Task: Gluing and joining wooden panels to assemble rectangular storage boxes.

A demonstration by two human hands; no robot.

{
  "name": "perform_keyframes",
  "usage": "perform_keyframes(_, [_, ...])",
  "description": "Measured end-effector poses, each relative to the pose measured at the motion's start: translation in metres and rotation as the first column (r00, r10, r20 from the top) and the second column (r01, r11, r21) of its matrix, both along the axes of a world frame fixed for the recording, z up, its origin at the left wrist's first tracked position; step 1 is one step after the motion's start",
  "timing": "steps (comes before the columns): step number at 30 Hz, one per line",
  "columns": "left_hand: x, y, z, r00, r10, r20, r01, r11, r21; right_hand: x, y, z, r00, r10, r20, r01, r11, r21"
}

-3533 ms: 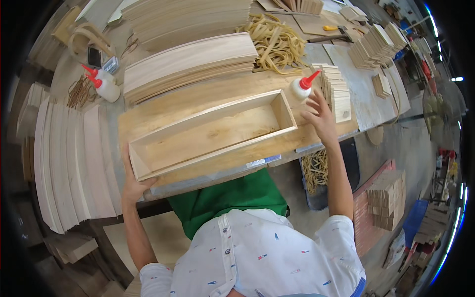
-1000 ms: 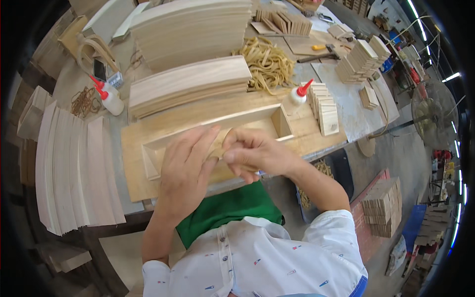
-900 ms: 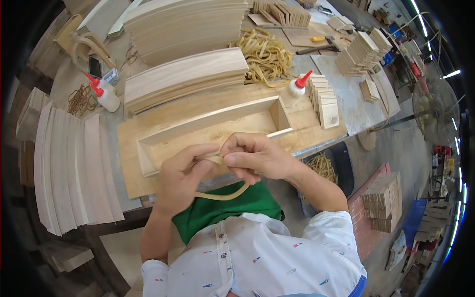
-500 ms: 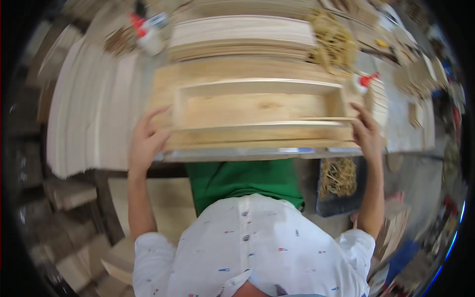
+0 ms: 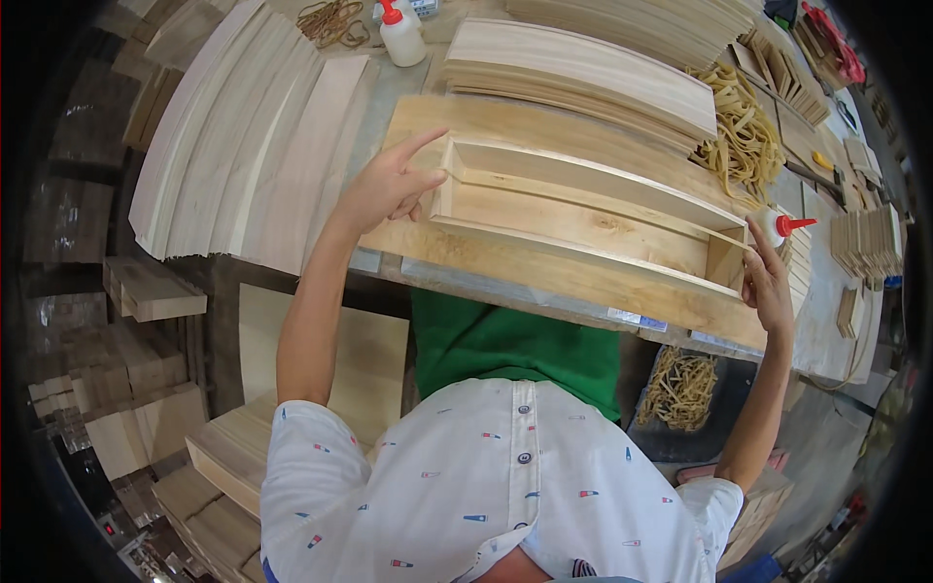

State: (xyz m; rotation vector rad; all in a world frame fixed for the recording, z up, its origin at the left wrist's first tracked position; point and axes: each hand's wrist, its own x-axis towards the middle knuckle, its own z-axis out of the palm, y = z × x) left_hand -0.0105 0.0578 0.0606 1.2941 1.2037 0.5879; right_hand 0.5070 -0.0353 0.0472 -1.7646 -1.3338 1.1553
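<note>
A long, shallow rectangular wooden frame (image 5: 583,251) rests on a wooden board, tilted down toward the right. Inside it, a thin wooden strip (image 5: 622,212) runs lengthwise from end to end. At the frame's left end is my left hand (image 5: 389,189), its index finger stretched out and its thumb apart, the thumb tip next to the end piece; nothing is in its grasp. My right hand (image 5: 768,282) grips the right end of the frame, its fingers bent around the corner near the strip's end. Whether those fingers also touch the strip, I cannot tell.
Behind the frame lies a stack of thin boards (image 5: 583,73), with tan rubber bands (image 5: 739,136) beside it. A row of long boards (image 5: 243,136) covers the left. Glue bottles with red caps stand at the back (image 5: 402,39) and right (image 5: 777,225). A tray (image 5: 671,442) holds more bands below.
The view has turned, so the bench and frame appear tilted. The thin strip, earlier along the frame's near edge, now shows inside the frame. My right hand has closed in on the right end.
</note>
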Motion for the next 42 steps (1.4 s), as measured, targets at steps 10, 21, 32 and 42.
perform_keyframes(10, [0.003, 0.022, -0.011, 0.992, 0.083, 0.09, -0.08, 0.996, -0.042, 0.004, 0.014, -0.011, 0.973, -0.152, -0.172, 0.146, 0.988, -0.049])
perform_keyframes(21, [-0.003, 0.058, -0.062, 0.811, 0.271, 0.519, -0.043, 0.911, -0.409, 0.005, 0.026, -0.028, 0.861, -0.3, -0.41, 0.3, 0.952, -0.066])
perform_keyframes(32, [-0.003, 0.05, -0.055, 0.972, 0.1, 0.213, -0.076, 0.99, -0.118, 0.017, 0.018, -0.048, 0.899, -0.104, -0.425, 0.154, 0.984, 0.085])
perform_keyframes(42, [0.002, 0.002, -0.016, 0.994, -0.016, -0.106, 0.028, 0.994, 0.109, -0.025, -0.008, -0.024, 0.989, -0.091, 0.12, 0.068, 0.981, 0.181])
